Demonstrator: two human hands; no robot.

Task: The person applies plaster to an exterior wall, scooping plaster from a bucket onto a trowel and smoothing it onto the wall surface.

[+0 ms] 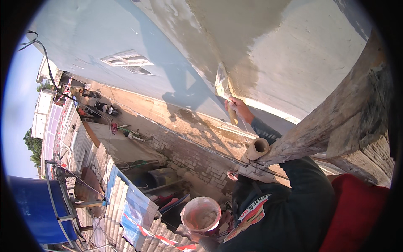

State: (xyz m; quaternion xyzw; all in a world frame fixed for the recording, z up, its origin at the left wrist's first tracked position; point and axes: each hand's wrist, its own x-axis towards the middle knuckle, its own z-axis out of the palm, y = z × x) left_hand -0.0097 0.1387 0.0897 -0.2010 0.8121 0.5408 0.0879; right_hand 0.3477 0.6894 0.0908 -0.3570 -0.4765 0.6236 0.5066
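My right hand grips the wooden handle of a flat-bladed tool, whose pale, smeared blade lies at the corner of the plastered wall, beside a darker damp patch. At the bottom, my left hand is mostly hidden beneath a plaster-smeared bucket that holds grey-white material; its fingers are too hidden to make out.
A thick wooden post and a pipe end are beside my right arm. Far below lie a paved alley with parked motorbikes, corrugated roofs, a blue tank and hanging wires.
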